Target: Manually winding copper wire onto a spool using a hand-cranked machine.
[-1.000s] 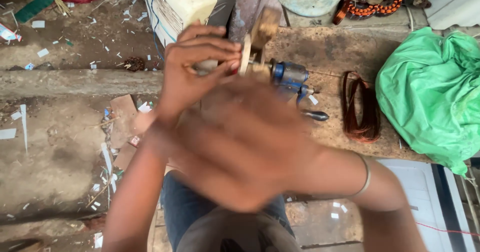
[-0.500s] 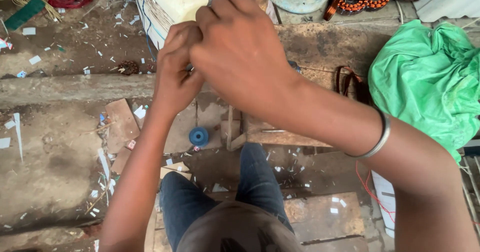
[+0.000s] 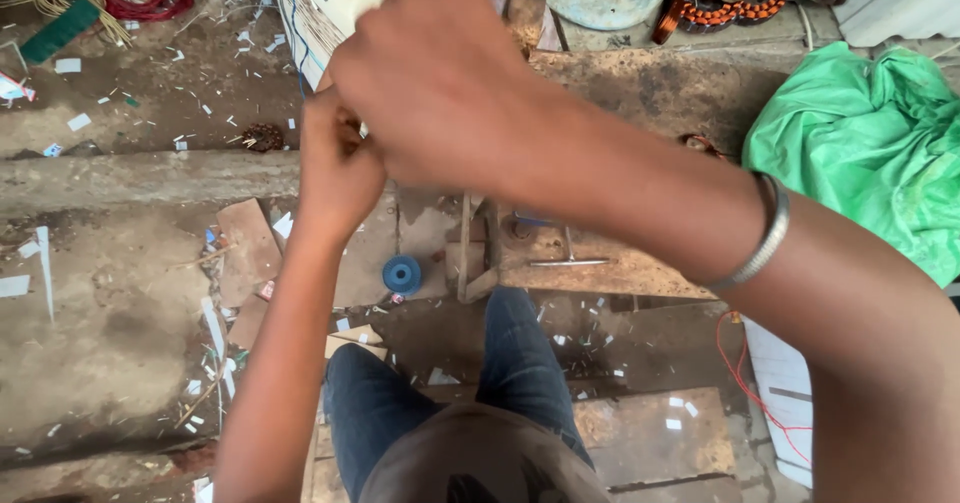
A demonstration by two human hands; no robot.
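Hands are meeting at upper centre of the frame: my right hand (image 3: 440, 83) is covering my left hand (image 3: 335, 158), fingers curled, grasp hidden. Below them a blue spool (image 3: 402, 274) is lying beside a wooden frame (image 3: 478, 253).

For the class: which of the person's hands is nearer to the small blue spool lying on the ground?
Left. The left hand is raised just up-left of the blue spool; in the image, the right hand sits higher and further from it.

Soft even daylight, hands slightly blurred
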